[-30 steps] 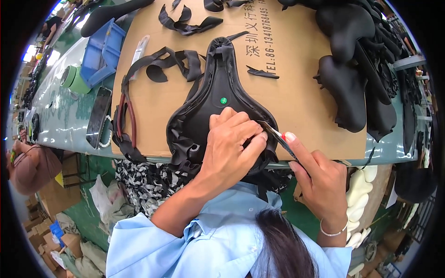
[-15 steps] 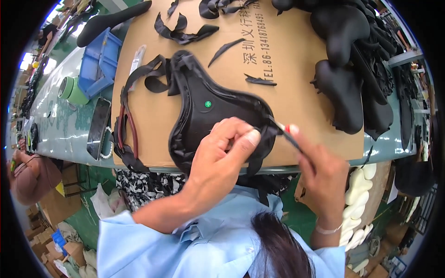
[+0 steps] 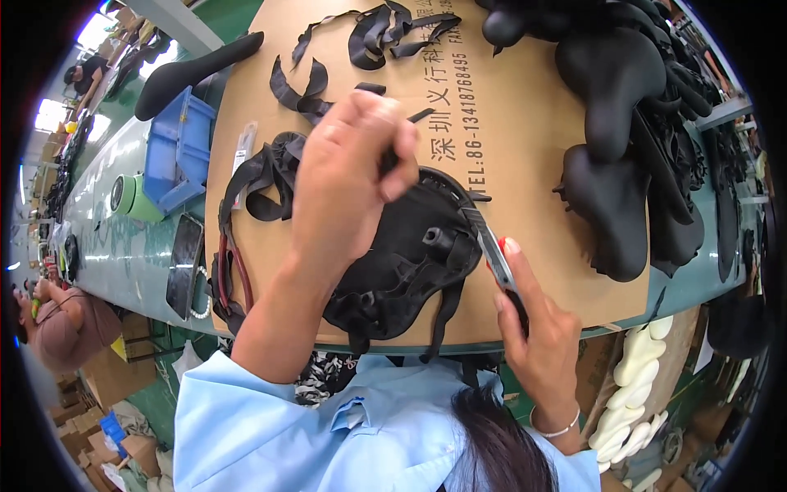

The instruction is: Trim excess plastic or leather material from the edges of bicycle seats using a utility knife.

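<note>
A black bicycle saddle (image 3: pixel 393 238) lies underside up near the table's front edge, with loose black cover fabric along its near rim. Raised over its far part is my left hand (image 3: pixel 344 172), fingers curled in a pinch. Dark material shows between thumb and fingers, but I cannot make out what it is. The hand hides part of the saddle. My right hand (image 3: pixel 541 328) grips a utility knife (image 3: pixel 502 266) with a grey body and a red slider. Its tip meets the saddle's right rim.
Cardboard (image 3: pixel 525 123) covers the tabletop. Black offcut strips (image 3: pixel 369 41) lie at the far side, and red-handled pliers (image 3: pixel 238 275) at left. Beyond them are a phone (image 3: pixel 184 266), a blue bin (image 3: pixel 176 152) and a green container (image 3: pixel 135 197). Black saddles (image 3: pixel 611 213) are piled at right.
My left hand has lifted away from the saddle's near right part and moved farther out. The knife has shifted to the saddle's right rim. The saddle has been turned.
</note>
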Demonstrator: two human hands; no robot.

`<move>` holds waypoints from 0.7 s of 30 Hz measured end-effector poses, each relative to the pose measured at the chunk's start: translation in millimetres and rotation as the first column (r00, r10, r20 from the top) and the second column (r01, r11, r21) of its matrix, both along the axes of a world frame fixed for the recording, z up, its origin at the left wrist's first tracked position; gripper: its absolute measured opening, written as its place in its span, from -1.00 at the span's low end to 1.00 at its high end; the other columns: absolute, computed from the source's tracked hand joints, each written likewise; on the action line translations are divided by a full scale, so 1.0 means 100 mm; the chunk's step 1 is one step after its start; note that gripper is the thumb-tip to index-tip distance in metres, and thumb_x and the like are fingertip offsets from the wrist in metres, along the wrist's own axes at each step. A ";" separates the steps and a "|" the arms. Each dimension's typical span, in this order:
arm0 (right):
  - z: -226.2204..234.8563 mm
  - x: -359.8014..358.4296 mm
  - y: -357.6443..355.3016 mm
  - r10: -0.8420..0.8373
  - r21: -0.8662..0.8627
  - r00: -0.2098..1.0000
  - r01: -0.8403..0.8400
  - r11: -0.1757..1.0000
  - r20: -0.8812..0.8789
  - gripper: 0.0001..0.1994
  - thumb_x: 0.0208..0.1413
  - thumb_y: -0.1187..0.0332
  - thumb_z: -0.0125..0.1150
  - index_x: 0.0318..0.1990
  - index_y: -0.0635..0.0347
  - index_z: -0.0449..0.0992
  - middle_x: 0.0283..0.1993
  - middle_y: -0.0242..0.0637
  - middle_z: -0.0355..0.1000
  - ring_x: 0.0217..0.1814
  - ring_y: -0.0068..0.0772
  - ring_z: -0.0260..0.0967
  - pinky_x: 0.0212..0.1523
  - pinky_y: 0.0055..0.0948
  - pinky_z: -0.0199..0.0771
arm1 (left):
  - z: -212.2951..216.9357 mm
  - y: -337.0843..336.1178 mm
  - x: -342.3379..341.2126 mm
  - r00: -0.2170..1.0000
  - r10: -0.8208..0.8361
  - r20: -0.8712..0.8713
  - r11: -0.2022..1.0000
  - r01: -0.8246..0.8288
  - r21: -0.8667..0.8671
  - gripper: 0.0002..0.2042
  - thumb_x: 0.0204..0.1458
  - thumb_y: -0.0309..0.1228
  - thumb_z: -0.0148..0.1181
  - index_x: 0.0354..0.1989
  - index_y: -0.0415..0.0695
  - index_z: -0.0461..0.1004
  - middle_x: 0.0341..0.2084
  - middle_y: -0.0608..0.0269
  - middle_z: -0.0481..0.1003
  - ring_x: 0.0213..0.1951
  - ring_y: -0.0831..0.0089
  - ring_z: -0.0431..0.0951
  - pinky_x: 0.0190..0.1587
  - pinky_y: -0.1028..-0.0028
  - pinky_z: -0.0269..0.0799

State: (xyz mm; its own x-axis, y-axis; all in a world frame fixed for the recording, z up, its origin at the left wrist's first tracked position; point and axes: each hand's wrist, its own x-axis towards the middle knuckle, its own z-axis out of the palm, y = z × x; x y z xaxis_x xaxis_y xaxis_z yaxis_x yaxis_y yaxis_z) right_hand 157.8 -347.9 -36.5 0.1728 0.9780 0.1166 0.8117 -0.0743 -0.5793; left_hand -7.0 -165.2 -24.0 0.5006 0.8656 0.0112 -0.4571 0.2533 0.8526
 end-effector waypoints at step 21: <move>-0.05 -0.29 -0.15 -0.151 -0.148 0.922 0.105 0.984 -0.356 -0.43 0.13 0.48 0.16 0.31 0.30 0.17 0.05 0.09 0.45 -0.08 0.08 0.51 -0.16 -0.21 0.50 | 0.06 0.11 0.55 0.967 -0.170 0.189 0.977 0.140 0.161 -0.83 0.06 -0.40 0.12 -0.31 -0.24 0.58 -0.33 0.29 0.52 -0.32 0.61 0.36 -0.21 0.60 0.22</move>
State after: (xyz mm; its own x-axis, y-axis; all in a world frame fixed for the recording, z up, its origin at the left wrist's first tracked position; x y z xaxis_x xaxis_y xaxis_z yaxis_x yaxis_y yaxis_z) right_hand 128.9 -363.1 -41.6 0.3050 0.9473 -0.0982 0.5254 -0.2534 -0.8123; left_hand 47.5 -154.5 -17.9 0.6032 0.7591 0.2447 -0.5871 0.2149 0.7805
